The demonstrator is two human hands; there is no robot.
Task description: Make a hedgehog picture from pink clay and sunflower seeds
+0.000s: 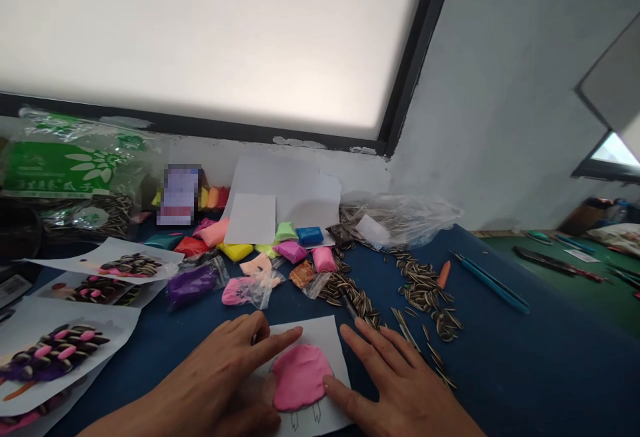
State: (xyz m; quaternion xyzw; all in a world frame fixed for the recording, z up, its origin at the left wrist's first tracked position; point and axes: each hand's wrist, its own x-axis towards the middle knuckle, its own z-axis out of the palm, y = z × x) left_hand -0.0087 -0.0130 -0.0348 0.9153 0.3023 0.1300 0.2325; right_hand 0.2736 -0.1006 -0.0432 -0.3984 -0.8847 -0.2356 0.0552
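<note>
A flattened pink piece of modelling clay (303,378) lies on a white sheet of paper (327,330) with pencil lines showing under its lower edge. My left hand (220,374) rests at the clay's left side, index finger stretched along the top and the other fingers bent; it holds nothing. To the right, my right hand (395,380) is spread open, its thumb touching the clay's right edge. Near its fingertips are a dark pen-like stick (349,304) and loose striped sunflower seeds (425,290).
Packets of coloured clay (193,285) crowd the blue table (500,370) beyond my hands. Printed pictures (55,357) overlap on the left. A seed bag (70,170), a phone (179,196) and a plastic bag (400,217) stand behind. Teal tweezers (493,282) lie at right.
</note>
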